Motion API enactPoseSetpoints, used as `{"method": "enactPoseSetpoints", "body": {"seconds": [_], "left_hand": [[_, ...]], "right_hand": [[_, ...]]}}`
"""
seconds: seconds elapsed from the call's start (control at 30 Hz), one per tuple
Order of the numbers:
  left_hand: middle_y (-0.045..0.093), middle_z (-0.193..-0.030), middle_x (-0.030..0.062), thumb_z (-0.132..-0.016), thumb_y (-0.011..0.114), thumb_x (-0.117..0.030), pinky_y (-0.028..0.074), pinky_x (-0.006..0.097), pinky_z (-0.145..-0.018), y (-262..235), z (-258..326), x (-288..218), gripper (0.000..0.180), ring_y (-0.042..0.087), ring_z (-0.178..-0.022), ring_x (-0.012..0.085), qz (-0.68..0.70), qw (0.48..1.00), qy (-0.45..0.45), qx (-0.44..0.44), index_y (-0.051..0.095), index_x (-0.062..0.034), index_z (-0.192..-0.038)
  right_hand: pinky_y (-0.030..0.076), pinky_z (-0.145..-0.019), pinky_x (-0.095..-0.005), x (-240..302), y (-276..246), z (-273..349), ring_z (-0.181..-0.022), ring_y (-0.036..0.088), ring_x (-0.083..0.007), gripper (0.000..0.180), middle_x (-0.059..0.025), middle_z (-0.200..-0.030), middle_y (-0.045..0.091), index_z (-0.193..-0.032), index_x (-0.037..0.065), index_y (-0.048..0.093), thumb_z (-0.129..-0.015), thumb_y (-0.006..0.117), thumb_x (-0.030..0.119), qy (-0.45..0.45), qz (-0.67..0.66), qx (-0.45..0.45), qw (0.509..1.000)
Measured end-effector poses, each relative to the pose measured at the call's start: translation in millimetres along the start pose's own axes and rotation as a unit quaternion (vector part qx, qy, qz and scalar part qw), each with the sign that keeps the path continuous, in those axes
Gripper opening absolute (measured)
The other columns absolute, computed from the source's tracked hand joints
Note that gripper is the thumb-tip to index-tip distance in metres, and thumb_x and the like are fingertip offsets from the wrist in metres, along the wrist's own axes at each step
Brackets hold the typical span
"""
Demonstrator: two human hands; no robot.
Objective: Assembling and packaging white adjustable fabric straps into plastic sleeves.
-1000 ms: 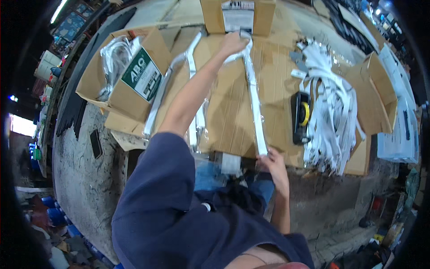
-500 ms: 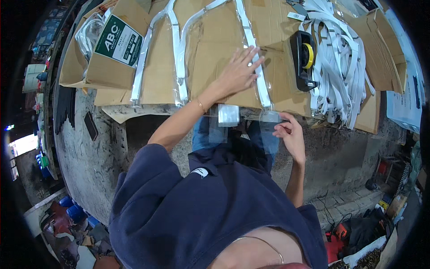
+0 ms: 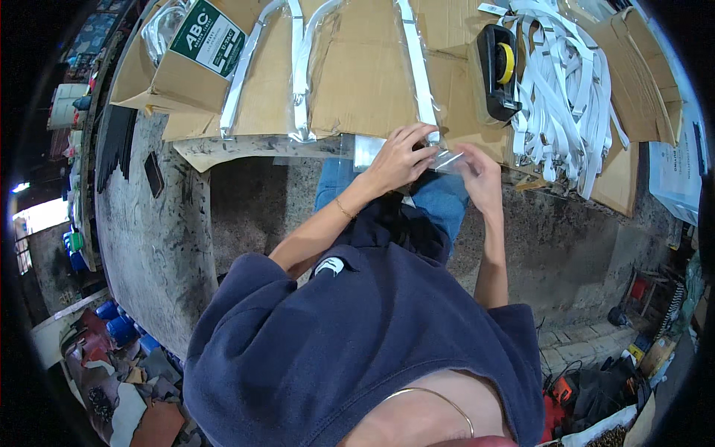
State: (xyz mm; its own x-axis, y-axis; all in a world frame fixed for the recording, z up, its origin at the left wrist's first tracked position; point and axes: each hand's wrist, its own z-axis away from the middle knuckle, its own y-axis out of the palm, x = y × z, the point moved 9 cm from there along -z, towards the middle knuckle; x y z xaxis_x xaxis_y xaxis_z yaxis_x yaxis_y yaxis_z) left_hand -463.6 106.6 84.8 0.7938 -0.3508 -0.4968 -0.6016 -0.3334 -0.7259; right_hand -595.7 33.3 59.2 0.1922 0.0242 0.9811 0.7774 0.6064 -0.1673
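Observation:
A white strap (image 3: 418, 78) in a clear plastic sleeve (image 3: 447, 161) runs down the cardboard to the table's front edge. My left hand (image 3: 402, 158) is closed around the lower end of the sleeved strap, its fingertips bent over the strap end. Just to its right, my right hand (image 3: 481, 179) pinches the loose end of the clear sleeve, which hangs past the edge. A stack of small clear plastic bags (image 3: 365, 151) lies at the edge, partly hidden behind my left hand. Farther left, another sleeved white strap (image 3: 299, 82) lies flat.
A black tape dispenser (image 3: 497, 82) with a yellow core stands right of the strap. Beside it is a heap of white straps (image 3: 564, 97) with metal clips. An open cardboard box (image 3: 182, 93) stands at the far left, and a phone (image 3: 154, 175) lies on the grey surface.
My left hand has come down from the middle of the strap to its lower end. My right hand has risen toward it, lifting the sleeve's loose end. The view has shifted slightly.

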Motion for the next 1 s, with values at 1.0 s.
{"method": "enactPoseSetpoints", "body": {"seconds": [1.0], "left_hand": [[0.049,-0.114,0.0170,-0.082,0.066,-0.024,0.041,0.041,-0.089,-2.2,-11.0,59.8,0.025,0.047,-0.101,0.0314,-0.029,0.984,-0.168,-0.052,0.071,-0.0145,-0.105]], "right_hand": [[0.050,-0.064,-0.0306,1.8,15.6,-67.8,-0.069,0.064,-0.0155,0.039,-0.0094,-0.076,0.065,-0.109,0.003,0.063,-0.077,0.076,0.019,0.012,0.215,-0.095,0.972]]}}
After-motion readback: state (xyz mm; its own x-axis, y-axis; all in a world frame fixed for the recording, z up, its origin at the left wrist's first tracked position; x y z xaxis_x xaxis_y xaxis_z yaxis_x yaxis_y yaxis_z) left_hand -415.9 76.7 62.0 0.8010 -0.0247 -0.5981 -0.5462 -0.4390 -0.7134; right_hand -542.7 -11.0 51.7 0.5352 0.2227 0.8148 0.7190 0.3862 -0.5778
